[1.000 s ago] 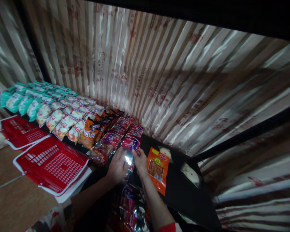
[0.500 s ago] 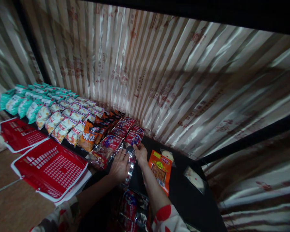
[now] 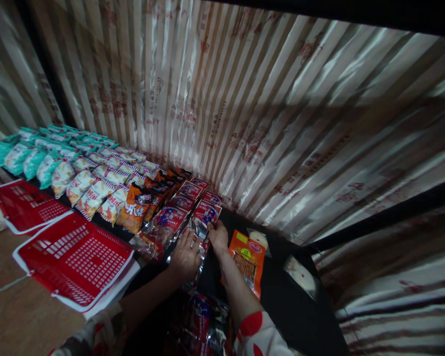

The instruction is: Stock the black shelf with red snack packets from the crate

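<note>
A red snack packet with a dark picture and a clear, shiny lower part (image 3: 203,217) lies at the front of a row on the black table. Flat across its lower left part rests my left hand (image 3: 187,252), fingers stretched out and a ring on one. At the packet's right edge, my right hand (image 3: 218,237) pinches it between thumb and fingers. Close on the left are matching red packets (image 3: 170,217) in another row. More dark red and blue packets (image 3: 200,316) lie below my forearms, partly in shadow.
Orange bags (image 3: 135,207), white chip bags (image 3: 113,202) and teal bags (image 3: 48,168) stand in rows leftward. Red baskets (image 3: 85,252) sit at the front left. An orange packet (image 3: 246,262) and pale packets (image 3: 300,277) lie rightward on the black table (image 3: 282,306). A striped curtain hangs behind.
The red packet under my hands lies flatter, with more of its printed top showing. Both hands stay on it and have barely shifted. The view has moved slightly.
</note>
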Available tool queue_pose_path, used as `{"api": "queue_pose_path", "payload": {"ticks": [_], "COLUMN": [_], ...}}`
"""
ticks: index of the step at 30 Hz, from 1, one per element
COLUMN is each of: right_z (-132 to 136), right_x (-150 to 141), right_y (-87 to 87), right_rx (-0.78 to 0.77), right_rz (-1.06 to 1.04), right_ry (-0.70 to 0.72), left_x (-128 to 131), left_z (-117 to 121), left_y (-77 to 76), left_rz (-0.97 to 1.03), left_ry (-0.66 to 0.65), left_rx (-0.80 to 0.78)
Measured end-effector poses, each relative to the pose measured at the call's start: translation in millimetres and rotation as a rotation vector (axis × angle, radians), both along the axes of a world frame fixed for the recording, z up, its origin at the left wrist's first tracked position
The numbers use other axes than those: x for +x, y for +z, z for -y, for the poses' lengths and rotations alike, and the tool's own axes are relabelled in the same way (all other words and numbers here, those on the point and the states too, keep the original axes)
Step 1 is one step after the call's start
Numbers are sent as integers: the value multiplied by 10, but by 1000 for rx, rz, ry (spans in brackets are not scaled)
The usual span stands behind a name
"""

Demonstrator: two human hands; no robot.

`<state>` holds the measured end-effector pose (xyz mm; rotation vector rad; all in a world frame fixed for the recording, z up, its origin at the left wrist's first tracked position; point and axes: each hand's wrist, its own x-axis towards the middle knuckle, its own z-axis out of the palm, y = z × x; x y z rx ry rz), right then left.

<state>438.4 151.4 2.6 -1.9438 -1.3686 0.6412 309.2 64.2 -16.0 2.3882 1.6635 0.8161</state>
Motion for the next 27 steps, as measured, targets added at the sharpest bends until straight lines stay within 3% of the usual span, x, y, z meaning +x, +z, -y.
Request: {"api": "queue_pose_path", "payload": {"ticks": [5, 11, 27], "right_z": [37, 79, 48], "right_x": [-45, -97, -70], "right_y": [95, 136, -28], "right_rx": [-94, -152, -23], "right_rz": [138, 271, 370], "right_ry": [-2, 9, 39], "left_x": [10, 19, 7], "left_z": [-16, -22, -45], "left_y": [-79, -63, -96], "left_rz": [-6, -13, -50], "left_ry": [12, 24, -5], "left_rx": [44, 50, 77]}}
